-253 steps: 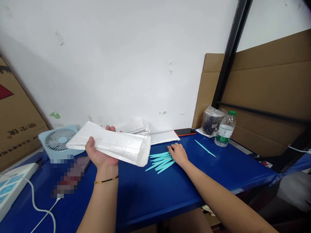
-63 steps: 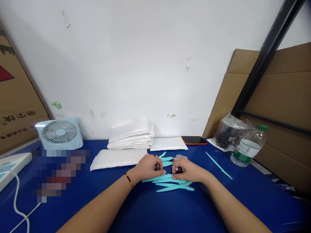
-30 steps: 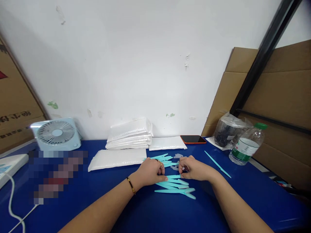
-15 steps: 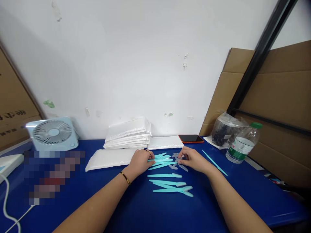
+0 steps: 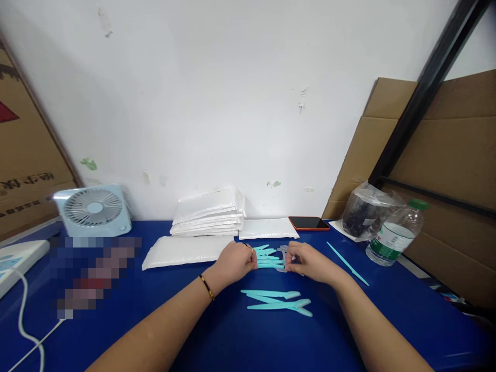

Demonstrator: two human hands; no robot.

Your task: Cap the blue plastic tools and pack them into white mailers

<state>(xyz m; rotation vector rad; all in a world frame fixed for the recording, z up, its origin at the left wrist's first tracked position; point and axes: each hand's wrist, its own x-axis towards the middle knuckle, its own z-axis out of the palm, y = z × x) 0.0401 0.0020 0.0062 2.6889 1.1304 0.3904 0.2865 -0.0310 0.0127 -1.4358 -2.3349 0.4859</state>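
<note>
Several turquoise eyebrow razors (image 5: 267,257) lie in a loose group between my hands. My left hand (image 5: 235,261) is closed in a pinch around the handle end of the nearest razor in that group. My right hand (image 5: 308,261) is closed at the same razor's head end, its fingertips pinching what looks like a clear blade cap. More small clear caps (image 5: 282,249) lie just beside its fingers, partly hidden. Closer to me, a few razors with pale covered heads (image 5: 277,305) lie crossed. A single razor (image 5: 346,263) lies slantwise right of my right hand.
White padded mailers (image 5: 207,217) are stacked against the wall, one (image 5: 186,250) lying in front. A phone (image 5: 309,223), a bagged dark item (image 5: 360,212) and a water bottle (image 5: 395,235) stand at the back right. A blue fan (image 5: 95,207) and a white power strip (image 5: 23,261) are on the left.
The razor that lay alone just in front of the group is gone from that spot; one is now between my hands. My left hand has shifted slightly right, and the view has turned slightly.
</note>
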